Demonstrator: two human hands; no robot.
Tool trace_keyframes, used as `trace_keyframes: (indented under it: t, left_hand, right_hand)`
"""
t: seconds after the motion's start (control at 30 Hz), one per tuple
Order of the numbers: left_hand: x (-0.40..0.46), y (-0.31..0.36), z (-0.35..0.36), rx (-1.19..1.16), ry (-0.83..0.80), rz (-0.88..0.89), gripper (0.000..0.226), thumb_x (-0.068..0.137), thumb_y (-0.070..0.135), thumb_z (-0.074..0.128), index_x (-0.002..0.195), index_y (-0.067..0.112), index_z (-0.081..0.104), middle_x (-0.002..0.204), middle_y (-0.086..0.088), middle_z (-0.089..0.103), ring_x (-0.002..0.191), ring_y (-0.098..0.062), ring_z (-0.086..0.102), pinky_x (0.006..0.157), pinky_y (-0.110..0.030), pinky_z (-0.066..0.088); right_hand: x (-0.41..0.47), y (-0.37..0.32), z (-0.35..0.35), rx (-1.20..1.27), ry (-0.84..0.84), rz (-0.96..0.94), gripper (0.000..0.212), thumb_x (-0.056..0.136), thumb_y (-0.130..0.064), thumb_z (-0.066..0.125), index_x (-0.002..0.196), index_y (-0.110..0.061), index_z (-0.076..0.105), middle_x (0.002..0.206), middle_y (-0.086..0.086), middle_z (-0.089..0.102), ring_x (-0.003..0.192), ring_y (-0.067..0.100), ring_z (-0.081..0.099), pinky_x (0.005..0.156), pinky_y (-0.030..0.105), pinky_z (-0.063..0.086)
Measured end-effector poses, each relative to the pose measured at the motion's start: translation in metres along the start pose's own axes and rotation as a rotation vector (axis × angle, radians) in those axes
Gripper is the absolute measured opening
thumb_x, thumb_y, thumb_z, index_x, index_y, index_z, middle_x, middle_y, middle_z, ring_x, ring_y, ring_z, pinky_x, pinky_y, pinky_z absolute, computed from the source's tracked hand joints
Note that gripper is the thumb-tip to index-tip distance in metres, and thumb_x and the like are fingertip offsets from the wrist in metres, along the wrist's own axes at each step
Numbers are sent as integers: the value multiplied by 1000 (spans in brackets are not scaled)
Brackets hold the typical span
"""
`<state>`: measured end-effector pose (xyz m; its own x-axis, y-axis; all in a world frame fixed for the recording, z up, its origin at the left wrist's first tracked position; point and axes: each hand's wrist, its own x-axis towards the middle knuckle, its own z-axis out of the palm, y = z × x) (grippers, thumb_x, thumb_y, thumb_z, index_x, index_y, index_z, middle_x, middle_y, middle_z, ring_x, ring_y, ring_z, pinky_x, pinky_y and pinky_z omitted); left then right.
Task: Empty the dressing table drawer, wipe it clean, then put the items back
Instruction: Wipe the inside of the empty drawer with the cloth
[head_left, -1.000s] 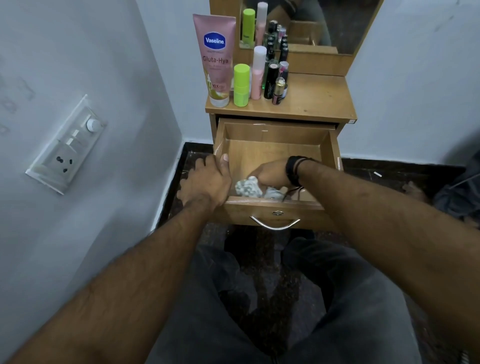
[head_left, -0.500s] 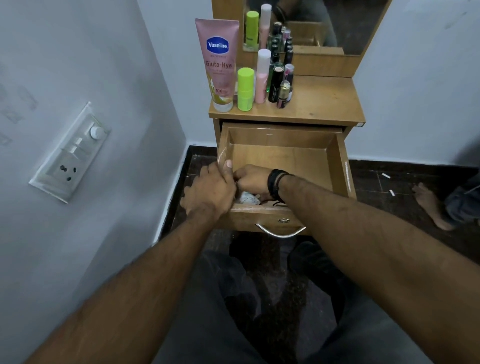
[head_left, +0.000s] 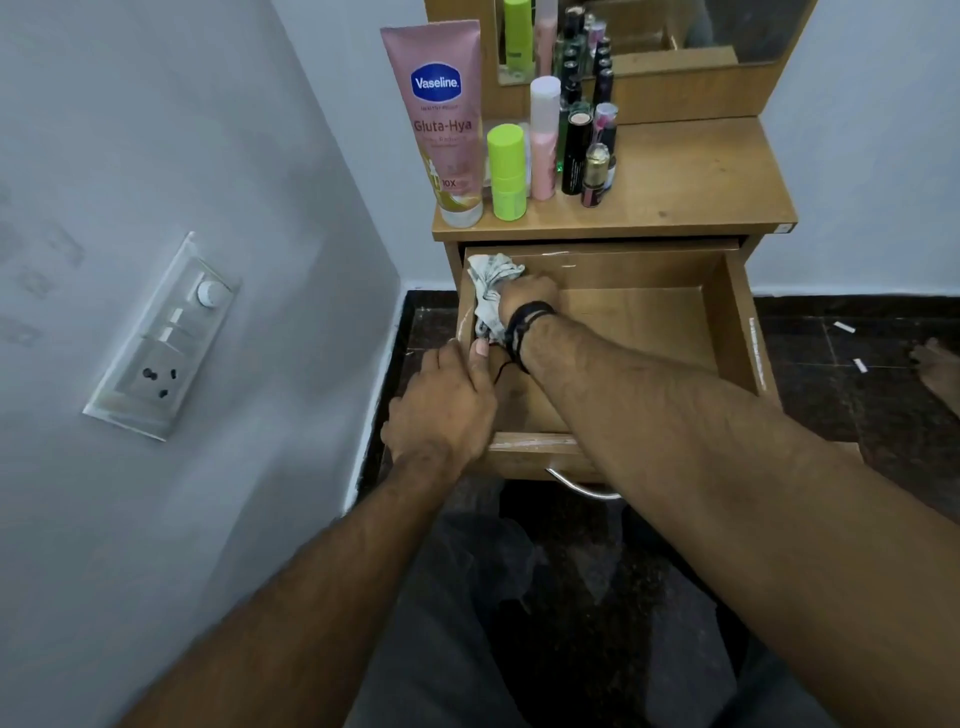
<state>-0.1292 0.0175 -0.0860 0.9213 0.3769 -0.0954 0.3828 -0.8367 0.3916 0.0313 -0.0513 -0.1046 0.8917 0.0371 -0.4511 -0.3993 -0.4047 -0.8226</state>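
Both hands busy: my right hand (head_left: 525, 301) grips a crumpled grey-white cloth (head_left: 491, 291) in the drawer's (head_left: 737, 322) far-left corner; left hand (head_left: 441, 405) grips its left wall.

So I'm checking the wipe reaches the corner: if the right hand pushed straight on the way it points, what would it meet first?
Most likely the drawer's back wall near the back-left corner. The right hand grips the cloth, whose bunched front seems close to that wall; depth is unclear.
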Motion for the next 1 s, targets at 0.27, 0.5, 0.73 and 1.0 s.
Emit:
trace_keyframes:
  t: [0.27, 0.5, 0.73, 1.0]
  left_hand:
    - [-1, 1, -2, -7, -3, 1, 69, 100, 64, 7, 134, 22, 49, 132, -3, 56, 113, -27, 57, 92, -52, 47]
    - [-2, 3, -3, -6, -4, -3, 73, 99, 63, 5, 138, 19, 49, 135, -5, 56, 118, -28, 56, 97, -58, 46]
    - [-2, 2, -2, -9, 0, -7, 69, 99, 64, 6, 133, 23, 50, 131, -3, 56, 113, -27, 58, 93, -54, 47]
    - [-2, 0, -1, -23, 3, -6, 69, 100, 64, 6, 133, 24, 51, 129, -1, 57, 111, -26, 58, 92, -53, 46]
  right_hand:
    - [-35, 17, -15, -38, -302, -162, 19, 93, -13, 58, 105, -12, 73, 99, 3, 76, 93, 21, 70, 79, 27, 57]
    - [-60, 38, -36, -186, -800, 58, 18, 95, -26, 53, 83, -13, 54, 50, -2, 47, 40, 10, 40, 45, 22, 32]
    - [-38, 18, -16, 350, -180, 48, 12, 87, -3, 71, 96, -9, 64, 102, 20, 71, 89, 32, 70, 75, 41, 58]
    - [-32, 17, -35, 789, 220, 59, 24, 93, -1, 62, 106, -16, 47, 107, 15, 61, 91, 30, 64, 90, 49, 57]
